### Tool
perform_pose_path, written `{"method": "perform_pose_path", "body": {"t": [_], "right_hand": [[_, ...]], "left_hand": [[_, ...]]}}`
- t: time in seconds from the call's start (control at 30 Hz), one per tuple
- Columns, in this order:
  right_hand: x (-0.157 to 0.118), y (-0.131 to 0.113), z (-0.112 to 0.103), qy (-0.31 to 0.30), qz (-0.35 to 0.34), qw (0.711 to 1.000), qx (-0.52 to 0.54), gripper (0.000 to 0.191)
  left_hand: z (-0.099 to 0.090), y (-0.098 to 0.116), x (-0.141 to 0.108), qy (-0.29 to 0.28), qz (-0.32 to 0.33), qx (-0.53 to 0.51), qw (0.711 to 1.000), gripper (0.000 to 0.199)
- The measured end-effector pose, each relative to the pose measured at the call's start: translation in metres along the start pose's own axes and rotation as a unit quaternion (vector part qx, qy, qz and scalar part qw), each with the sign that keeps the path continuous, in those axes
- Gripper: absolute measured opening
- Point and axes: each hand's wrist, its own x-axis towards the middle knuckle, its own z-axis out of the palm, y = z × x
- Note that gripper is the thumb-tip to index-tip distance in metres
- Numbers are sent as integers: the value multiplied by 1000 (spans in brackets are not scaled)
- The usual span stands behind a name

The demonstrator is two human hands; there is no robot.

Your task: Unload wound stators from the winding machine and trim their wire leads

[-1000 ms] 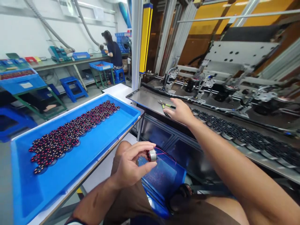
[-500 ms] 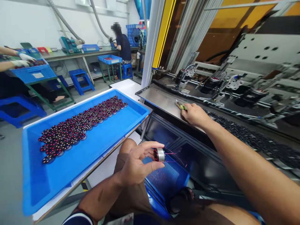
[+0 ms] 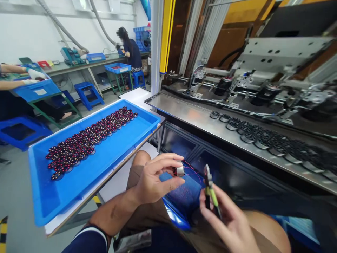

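Between the thumb and fingers of my left hand [image 3: 160, 177] sits a wound motor stator [image 3: 179, 170], a short silver ring with dark and red windings. Thin red wires stick out from its right side. My right hand [image 3: 226, 218] is wrapped round a pair of cutting pliers [image 3: 210, 191] with green and black handles. The jaws point up, a short way right of the wires and apart from them. Below both hands is a blue bin [image 3: 181, 196] with small reddish scraps in it.
Left, a large blue tray [image 3: 116, 147] bears rows of wound stators [image 3: 79, 140]. On the right, a metal ledge [image 3: 184, 109] carries many black-and-silver stator cores [image 3: 260, 137] before a winding machine [image 3: 265, 91]. Two co-workers are at far benches; one [image 3: 133, 51] sits at the back.
My right hand has lifted the pliers off the metal ledge and brought them down near the stator. The left hand still holds the stator. The view has turned slightly right.
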Motion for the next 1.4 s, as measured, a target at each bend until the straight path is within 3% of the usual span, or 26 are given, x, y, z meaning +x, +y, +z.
{"method": "perform_pose_path", "body": {"t": [0.1,0.2,0.4,0.53,0.87,1.4], "right_hand": [[-53,9,12,3,-4,1000,-12,51],[-70,11,11,11,-50,995,-87,61],[-59,-2,6,24,-114,983,-140,65],[-53,-7,7,10,-115,988,-100,61],[-57,6,9,18,-116,984,-131,58],[-47,-7,8,16,-145,978,-151,64]], "left_hand": [[16,0,-1,-21,-30,-26,999,22],[32,4,0,-40,-29,-27,998,21],[43,14,-1,-62,-5,8,998,20],[42,17,-2,-62,5,26,998,20],[38,14,-4,-76,12,16,997,22],[32,14,-4,-94,61,40,993,21]]}}
